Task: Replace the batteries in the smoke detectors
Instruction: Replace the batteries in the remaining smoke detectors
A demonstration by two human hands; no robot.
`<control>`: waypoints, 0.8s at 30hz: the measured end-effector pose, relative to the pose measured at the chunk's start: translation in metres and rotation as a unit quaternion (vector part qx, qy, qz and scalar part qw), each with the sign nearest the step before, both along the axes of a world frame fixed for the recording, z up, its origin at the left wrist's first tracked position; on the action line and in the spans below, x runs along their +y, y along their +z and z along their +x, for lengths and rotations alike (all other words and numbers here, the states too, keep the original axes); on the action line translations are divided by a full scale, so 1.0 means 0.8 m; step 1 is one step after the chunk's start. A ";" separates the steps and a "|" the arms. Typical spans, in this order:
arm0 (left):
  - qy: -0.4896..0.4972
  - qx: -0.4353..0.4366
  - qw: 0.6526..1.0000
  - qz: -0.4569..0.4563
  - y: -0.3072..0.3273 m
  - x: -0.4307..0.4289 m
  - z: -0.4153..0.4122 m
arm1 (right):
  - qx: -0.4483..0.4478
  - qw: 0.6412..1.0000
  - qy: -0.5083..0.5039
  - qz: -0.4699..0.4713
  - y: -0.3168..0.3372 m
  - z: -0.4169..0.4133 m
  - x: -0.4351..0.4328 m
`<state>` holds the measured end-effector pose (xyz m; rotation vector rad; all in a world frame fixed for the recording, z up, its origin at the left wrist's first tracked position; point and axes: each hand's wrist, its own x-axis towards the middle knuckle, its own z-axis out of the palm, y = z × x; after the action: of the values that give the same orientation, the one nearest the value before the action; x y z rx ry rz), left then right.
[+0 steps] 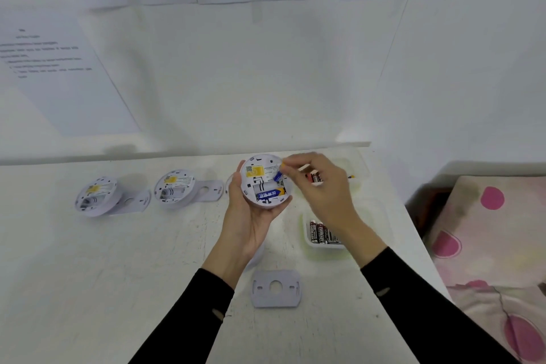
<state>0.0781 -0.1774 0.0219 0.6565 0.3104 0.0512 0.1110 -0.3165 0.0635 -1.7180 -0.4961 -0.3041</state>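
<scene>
My left hand grips a round white smoke detector from below, its open back turned to me. One blue battery lies in its compartment. My right hand pinches a second blue battery at the fingertips, just above the compartment's right end. Two more open detectors lie on the white table to the left, each leaning on a mounting plate.
A white tray of black-and-red batteries sits right of my hands, and another tray lies behind my right hand. A loose mounting plate rests near the front. A floral cloth lies past the table's right edge. Papers hang on the wall.
</scene>
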 end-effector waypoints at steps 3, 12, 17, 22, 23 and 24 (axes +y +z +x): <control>-0.006 -0.007 1.000 -0.010 0.006 -0.004 -0.004 | -0.123 0.990 0.030 -0.065 -0.019 -0.005 0.009; -0.054 -0.020 0.998 -0.019 0.018 -0.006 -0.021 | -0.175 0.973 0.051 -0.142 -0.037 0.000 0.010; -0.066 -0.034 0.997 -0.009 0.015 0.006 -0.028 | 0.243 0.965 0.092 0.038 -0.021 -0.002 -0.010; -0.069 -0.045 0.996 0.028 0.012 0.006 -0.029 | 0.377 0.900 0.155 0.156 -0.022 0.000 -0.013; -0.066 -0.044 0.996 0.032 0.012 0.006 -0.030 | 0.379 0.897 0.154 0.167 -0.022 -0.001 -0.013; -0.062 -0.042 0.997 0.033 0.011 0.006 -0.030 | 0.383 0.894 0.151 0.177 -0.022 -0.001 -0.013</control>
<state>0.0540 -0.1726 0.0309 0.7368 0.1879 -0.0300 0.1103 -0.3268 0.0456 -1.2414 -0.0977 0.4795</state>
